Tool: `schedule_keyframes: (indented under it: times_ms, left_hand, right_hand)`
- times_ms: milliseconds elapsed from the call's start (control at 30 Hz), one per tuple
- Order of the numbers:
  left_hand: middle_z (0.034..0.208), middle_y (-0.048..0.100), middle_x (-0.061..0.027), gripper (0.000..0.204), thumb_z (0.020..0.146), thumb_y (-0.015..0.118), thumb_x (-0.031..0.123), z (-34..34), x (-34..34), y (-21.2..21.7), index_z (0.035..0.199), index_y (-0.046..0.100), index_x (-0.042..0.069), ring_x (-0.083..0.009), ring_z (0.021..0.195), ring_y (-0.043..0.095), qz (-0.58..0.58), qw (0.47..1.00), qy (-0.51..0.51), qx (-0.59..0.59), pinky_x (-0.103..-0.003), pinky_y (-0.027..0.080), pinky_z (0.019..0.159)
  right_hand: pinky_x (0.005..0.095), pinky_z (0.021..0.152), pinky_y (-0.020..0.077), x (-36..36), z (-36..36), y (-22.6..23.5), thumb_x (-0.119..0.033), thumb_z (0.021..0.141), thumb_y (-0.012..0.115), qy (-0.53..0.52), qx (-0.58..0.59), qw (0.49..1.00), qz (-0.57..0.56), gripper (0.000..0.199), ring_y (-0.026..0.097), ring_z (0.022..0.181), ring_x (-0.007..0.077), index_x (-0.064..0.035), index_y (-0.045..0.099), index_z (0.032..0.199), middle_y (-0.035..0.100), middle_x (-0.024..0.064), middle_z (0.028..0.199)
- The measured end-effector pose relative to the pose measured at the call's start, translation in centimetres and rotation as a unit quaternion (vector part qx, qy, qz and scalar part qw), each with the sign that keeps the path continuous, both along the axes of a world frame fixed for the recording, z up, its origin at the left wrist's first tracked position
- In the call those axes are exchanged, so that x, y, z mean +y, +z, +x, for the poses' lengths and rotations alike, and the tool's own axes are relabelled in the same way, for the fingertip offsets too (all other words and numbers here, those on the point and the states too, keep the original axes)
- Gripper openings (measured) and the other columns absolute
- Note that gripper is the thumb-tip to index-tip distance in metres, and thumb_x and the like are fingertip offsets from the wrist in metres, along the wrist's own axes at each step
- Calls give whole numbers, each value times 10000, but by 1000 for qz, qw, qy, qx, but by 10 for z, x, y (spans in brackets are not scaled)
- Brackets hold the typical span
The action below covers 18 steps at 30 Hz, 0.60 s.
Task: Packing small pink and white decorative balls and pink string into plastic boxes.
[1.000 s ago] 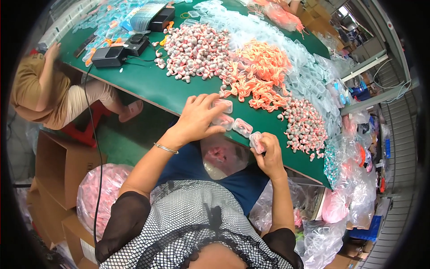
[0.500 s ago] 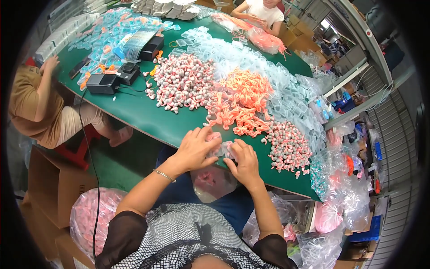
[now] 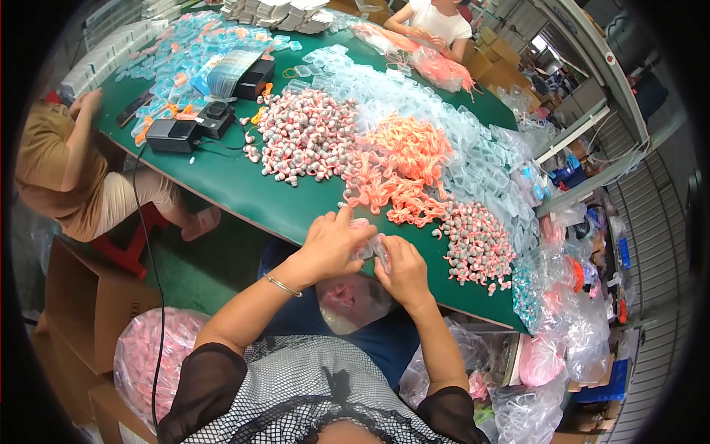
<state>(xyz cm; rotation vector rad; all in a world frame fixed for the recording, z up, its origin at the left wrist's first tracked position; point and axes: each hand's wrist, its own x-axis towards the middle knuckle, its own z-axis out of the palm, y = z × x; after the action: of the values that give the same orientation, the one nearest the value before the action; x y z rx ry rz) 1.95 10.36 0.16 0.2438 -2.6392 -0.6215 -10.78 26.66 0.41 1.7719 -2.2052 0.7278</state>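
At the table's near edge, my left hand (image 3: 333, 244) is closed round one side of a small clear plastic case (image 3: 364, 250), which shows some pink. The fingers of my right hand (image 3: 403, 270) pinch its other side. The fingers partly hide the case, so its contents cannot be made out. Just beyond my hands lie bundled orange cords (image 3: 407, 148). A large heap of small pink-and-grey curved plugs (image 3: 307, 137) is to their left, and a smaller heap of similar plugs (image 3: 479, 244) is to the right of my right hand.
Many clear cases (image 3: 458, 140) spread across the green table (image 3: 229, 189). Black devices (image 3: 171, 135) with a cable and blue cases (image 3: 177, 52) lie at left. A clear bag (image 3: 353, 303) hangs below my hands. One person (image 3: 59, 170) sits left, another (image 3: 436, 26) at the far side.
My hands have drawn slightly closer together. The clear case, spread wider between them before, now looks more folded up and more covered by the right fingers.
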Motion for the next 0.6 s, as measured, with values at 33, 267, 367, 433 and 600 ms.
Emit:
schedule_keyframes:
  times_ms: [33, 267, 367, 433, 600]
  left_hand:
    - [1085, 540, -169, 526, 695, 741, 278, 0, 3, -1, 1200, 615, 202, -378, 942, 575, 0, 1000, 1, -2, -467, 485, 800]
    - [860, 589, -133, 448, 733, 657, 132, -1, 7, -8, 1171, 613, 216, -359, 840, 599, -11, 999, -18, 43, -464, 496, 708]
    - [885, 605, -129, 436, 760, 685, 173, -3, 1, 5, 1188, 606, 162, -367, 848, 603, 56, 996, -64, 22, -459, 501, 709]
    - [929, 630, -142, 446, 765, 695, 193, 5, 4, 4, 1199, 609, 144, -378, 877, 614, 115, 990, -79, -1, -448, 513, 740]
    - [1135, 669, -140, 497, 787, 700, 154, 52, 9, -22, 1261, 595, 50, -243, 1025, 664, 432, 853, -291, 19, -358, 520, 896]
  right_hand:
    - [437, 802, 525, 2, 2, 0, -87, 752, 721, -5, -6, 1000, 1, 416, 636, 923, 365, -36, 557, 1131, 634, 173, 1039]
    - [442, 789, 529, 8, 2, -2, -83, 743, 707, -32, -141, 988, -47, 416, 650, 907, 389, -23, 562, 1128, 641, 206, 1013]
    - [385, 755, 539, 11, 1, -1, -67, 775, 702, -67, -235, 967, -71, 385, 672, 832, 321, -4, 555, 1125, 651, 184, 966]
    - [294, 702, 525, 15, 5, 4, -28, 797, 706, -84, -349, 929, -94, 362, 641, 779, 152, 1, 551, 1122, 662, 121, 912]
    - [259, 762, 508, 67, 24, -9, 10, 778, 663, 98, -595, 797, -38, 409, 601, 845, 75, -18, 521, 1161, 663, 63, 1051]
